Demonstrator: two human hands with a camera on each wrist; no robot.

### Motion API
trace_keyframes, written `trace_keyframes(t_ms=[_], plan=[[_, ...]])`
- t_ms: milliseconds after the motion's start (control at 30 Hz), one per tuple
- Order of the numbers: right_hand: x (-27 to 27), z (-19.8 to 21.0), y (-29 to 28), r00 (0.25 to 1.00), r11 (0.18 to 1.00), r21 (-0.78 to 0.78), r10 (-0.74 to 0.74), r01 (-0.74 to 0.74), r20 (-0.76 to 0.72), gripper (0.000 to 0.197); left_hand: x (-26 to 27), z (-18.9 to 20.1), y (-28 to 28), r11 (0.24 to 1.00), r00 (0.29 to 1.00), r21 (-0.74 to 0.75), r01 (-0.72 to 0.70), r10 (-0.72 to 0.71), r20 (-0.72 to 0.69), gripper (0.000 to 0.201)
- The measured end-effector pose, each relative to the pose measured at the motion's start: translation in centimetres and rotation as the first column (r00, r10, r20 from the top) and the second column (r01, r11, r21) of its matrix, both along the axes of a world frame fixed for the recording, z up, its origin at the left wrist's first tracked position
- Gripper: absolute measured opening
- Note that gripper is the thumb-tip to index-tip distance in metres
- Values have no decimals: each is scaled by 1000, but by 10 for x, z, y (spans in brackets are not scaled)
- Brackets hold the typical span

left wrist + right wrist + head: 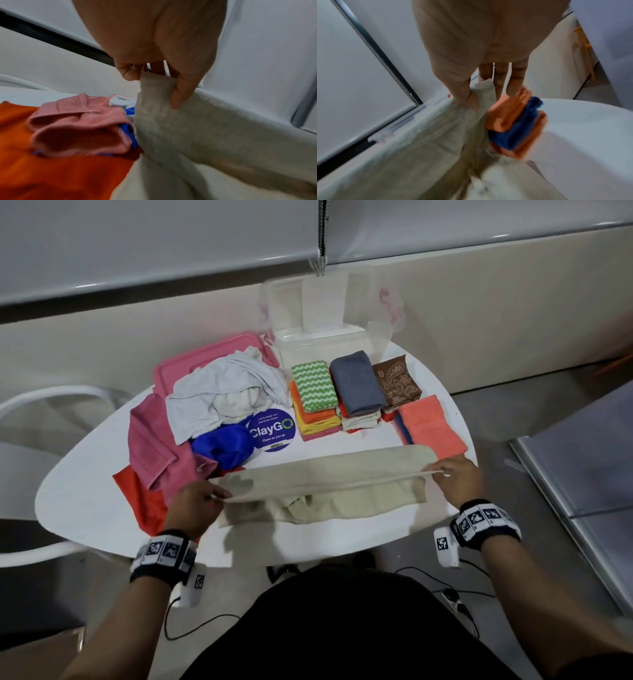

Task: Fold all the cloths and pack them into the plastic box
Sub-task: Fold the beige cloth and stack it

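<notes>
White and rounded, the tabletop (pixel 85 508) sits below a pale wall, and a clear plastic storage box (pixel 329 313) stands open at its far edge with a flat pink plastic lid (pixel 191 361) lying to its left. From the head camera, a long beige cloth (pixel 325 474) stretches across the near side of the table, its upper layer lifted; the left hand (pixel 195 508) pinches its left end and the right hand (pixel 457 477) pinches its right end. Behind it lie unfolded pieces: a crumpled white cloth (pixel 222 392) on the lid, a bright blue cloth (pixel 222 446), a pink towel (pixel 150 440) and a red-orange cloth (pixel 137 491). To the right stand folded stacks, topped by a green-and-white zigzag cloth (pixel 313 385), a grey cloth (pixel 358 383), a brown paisley cloth (pixel 395 383) and a coral cloth (pixel 431 426). A round blue "ClayGO" sticker (pixel 272 429) marks the table's middle. Seen from the left wrist, the left hand (pixel 163 56) grasps the beige cloth (pixel 197 128) between thumb and fingers, with the pink towel (pixel 80 128) over the red-orange cloth (pixel 51 175) beside it. Seen from the right wrist, the right hand (pixel 479 54) clamps the beige cloth (pixel 419 155) corner under its thumb, just beside the coral cloth (pixel 508 115) stack, which has a dark blue layer.
</notes>
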State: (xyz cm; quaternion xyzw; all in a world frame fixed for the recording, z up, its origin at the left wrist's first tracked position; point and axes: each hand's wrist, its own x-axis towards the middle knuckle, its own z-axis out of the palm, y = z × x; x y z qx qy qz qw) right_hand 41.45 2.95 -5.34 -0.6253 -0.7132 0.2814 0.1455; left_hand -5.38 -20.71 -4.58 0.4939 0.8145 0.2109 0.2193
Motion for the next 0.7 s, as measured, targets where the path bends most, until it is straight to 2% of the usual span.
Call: trace_keyframes(t_ms=[100, 133, 200, 267, 333, 400, 467, 500, 600, 700], plan=[[3, -19, -18, 996, 997, -76, -4, 11, 91, 27, 12, -20, -22, 992, 995, -74, 98, -100, -12, 26], [4, -27, -24, 994, 994, -111, 5, 7, 108, 28, 13, -27, -28, 983, 994, -144, 111, -112, 0, 27], [6, -37, -34, 993, 981, -195, 13, 11, 120, 38, 14, -36, -34, 938, 990, -321, 134, -141, 1, 36], [4, -36, -41, 987, 962, -267, -10, 52, 158, 43, 16, -39, -32, 914, 995, -393, 99, -104, 7, 43], [-10, -27, -44, 974, 974, -219, -1, 52, 227, 30, 16, -38, -24, 961, 1000, -277, -1, -1, -7, 43], [-31, -15, -41, 969, 998, -66, 25, -9, 245, 16, 11, -39, -8, 982, 992, -159, -101, 86, -96, 43], [-49, -10, -34, 972, 998, 37, 50, -60, 230, 16, 7, -41, 14, 973, 980, -179, -143, 113, -167, 49], [-56, -10, -29, 974, 993, 74, 71, -88, 214, 14, 8, -42, 23, 967, 978, -230, -106, 60, -200, 53], [-77, -17, -6, 948, 953, 146, 232, -267, 218, 36, 11, -47, 41, 934, 965, -356, -14, -81, -250, 56], [-93, -25, 13, 849, 919, -54, 384, -392, 362, 64, 19, -45, 51, 914, 962, -404, -36, -78, -263, 44]])
